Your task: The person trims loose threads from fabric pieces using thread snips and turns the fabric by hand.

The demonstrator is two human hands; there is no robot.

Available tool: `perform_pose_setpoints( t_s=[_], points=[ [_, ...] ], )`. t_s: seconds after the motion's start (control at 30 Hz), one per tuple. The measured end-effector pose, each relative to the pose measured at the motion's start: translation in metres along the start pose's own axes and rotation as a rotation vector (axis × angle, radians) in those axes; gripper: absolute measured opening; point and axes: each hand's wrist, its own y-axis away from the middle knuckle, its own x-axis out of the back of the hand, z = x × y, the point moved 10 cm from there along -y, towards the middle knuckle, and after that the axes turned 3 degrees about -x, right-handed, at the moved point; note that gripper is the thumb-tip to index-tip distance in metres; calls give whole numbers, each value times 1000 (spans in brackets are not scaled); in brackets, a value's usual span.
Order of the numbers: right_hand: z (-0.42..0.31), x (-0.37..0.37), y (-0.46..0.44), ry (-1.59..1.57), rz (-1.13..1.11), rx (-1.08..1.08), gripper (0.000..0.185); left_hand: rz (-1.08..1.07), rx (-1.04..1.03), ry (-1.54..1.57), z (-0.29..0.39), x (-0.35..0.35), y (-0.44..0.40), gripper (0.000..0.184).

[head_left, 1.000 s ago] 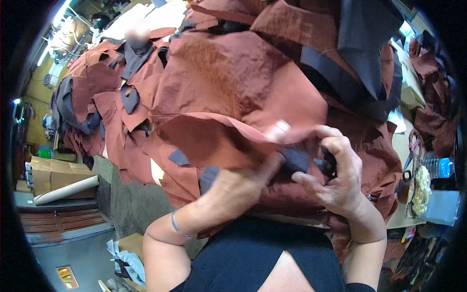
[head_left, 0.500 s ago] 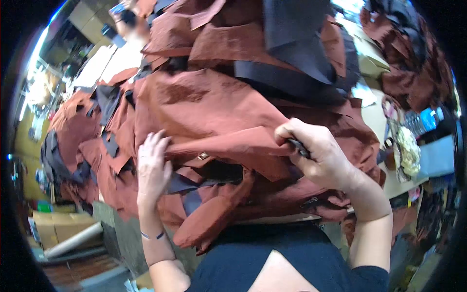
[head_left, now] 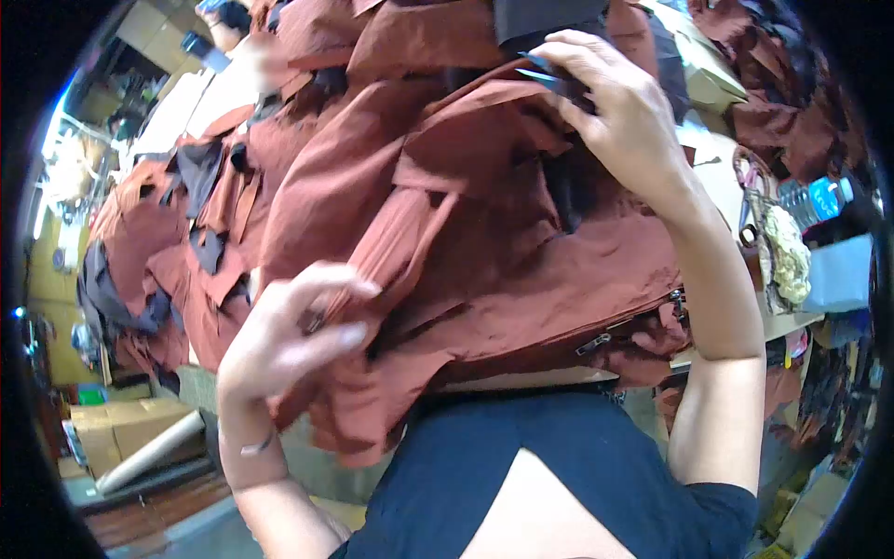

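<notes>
A reddish-brown garment lies bunched in front of me, with a zipper along its near edge. At the lower left, my left hand is closed loosely round a folded edge of the cloth; it is slightly blurred. My right hand, higher and to the right, grips small dark snips whose pale blade tips point left. A raised cloth edge lies right by the blades. Whether the right fingers also pinch the cloth I cannot tell.
More reddish-brown and dark pieces are heaped at the left and far side. On the right stand a plastic bottle and a pale blue box. A cardboard box is at the lower left. Part of another person shows at the top left.
My right hand has moved up and away from me with the snips. My left hand has come down towards me and closed on cloth. The garment has been shifted and refolded.
</notes>
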Motion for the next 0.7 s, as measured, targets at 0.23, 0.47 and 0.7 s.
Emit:
perform_pose_setpoints(
  t_s=[0.23,0.47,0.7],
  points=[
    [-93,6,51,-458,-233,193,42,34,110,414,-41,-29,-78,27],
    [-97,-32,92,-92,-386,124,57,72,17,424,-38,-45,-108,24],
    [-43,-29,87,-558,-233,-213,39,143,-94,123,8,-38,-72,71]
  ],
)
